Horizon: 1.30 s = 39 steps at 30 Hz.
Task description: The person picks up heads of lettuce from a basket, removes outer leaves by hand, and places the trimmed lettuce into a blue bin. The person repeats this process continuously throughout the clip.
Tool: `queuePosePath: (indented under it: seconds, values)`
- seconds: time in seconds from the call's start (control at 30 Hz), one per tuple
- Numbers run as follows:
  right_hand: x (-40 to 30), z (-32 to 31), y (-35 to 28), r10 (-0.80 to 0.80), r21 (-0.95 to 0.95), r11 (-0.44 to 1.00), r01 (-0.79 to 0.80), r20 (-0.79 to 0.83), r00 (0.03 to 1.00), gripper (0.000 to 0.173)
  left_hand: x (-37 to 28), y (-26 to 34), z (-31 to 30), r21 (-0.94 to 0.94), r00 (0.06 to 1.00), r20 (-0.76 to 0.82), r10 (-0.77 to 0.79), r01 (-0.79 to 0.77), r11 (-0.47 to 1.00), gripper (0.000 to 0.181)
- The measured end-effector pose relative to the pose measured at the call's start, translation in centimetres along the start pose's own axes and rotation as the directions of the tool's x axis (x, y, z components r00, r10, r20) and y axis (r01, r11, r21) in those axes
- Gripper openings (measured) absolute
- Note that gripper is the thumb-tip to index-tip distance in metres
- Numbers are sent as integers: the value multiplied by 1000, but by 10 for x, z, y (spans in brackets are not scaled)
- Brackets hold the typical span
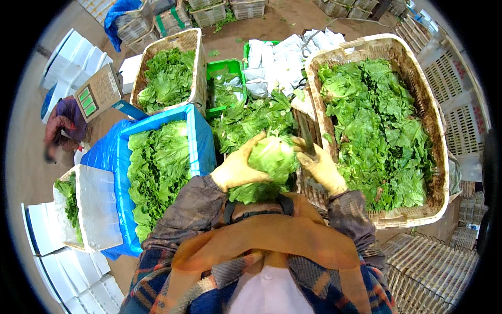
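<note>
A head of leaf lettuce (272,157) is held in front of my chest, its pale base tipped up. My left hand (240,167), in a pale yellow glove, grips it from the left with thumb and fingers spread around it. On the other side my right hand (319,167), gloved alike, holds what looks like a knife (307,135), its dark narrow blade pointing away from me. Fingertips of that hand reach the lettuce's right side; blur hides whether they touch. Loose trimmed leaves (259,121) lie heaped just beyond both hands.
A large muddy crate (441,168) of lettuce stands right. Left are a blue-lined container (202,137) of lettuce, a scale display (98,92) and a foam box (98,208). Beyond sit another lettuce crate (200,66), a green crate (225,62) and white packets (288,51). A person (66,121) crouches far left.
</note>
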State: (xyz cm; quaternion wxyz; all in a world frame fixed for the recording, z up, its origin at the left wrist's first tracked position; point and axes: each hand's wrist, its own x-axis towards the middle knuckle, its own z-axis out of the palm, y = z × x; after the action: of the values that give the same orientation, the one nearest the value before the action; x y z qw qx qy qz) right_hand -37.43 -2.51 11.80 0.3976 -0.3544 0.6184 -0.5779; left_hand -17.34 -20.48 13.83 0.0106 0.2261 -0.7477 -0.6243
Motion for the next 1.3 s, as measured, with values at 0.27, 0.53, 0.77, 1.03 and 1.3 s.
queuePosePath:
  seconds: [0.27, 0.53, 0.77, 1.03, 1.3]
  values:
    - [12, -29, 59, 152, 609, 789, 79, -319, 935, 33, 21, -36, -16, -722, 967, -220, 125, -248, 646, 126]
    - [20, -43, 17, 299, 100, 948, -301, 30, 954, 48, 12, -66, -13, -913, 980, -143, -136, -78, 401, 62]
    - [33, -23, 4, 0, 289, 957, -14, 50, 999, 66, 22, -73, 13, -986, 992, -17, -127, 5, 167, 51]
    - [19, 16, 14, 169, 473, 866, -161, 26, 985, 68, 9, -37, 7, -574, 953, -283, -111, -76, 815, 97]
    - [36, 30, 16, 330, 323, 844, -427, 315, 890, 50, -22, -69, 6, -762, 961, -258, -105, -136, 633, 113]
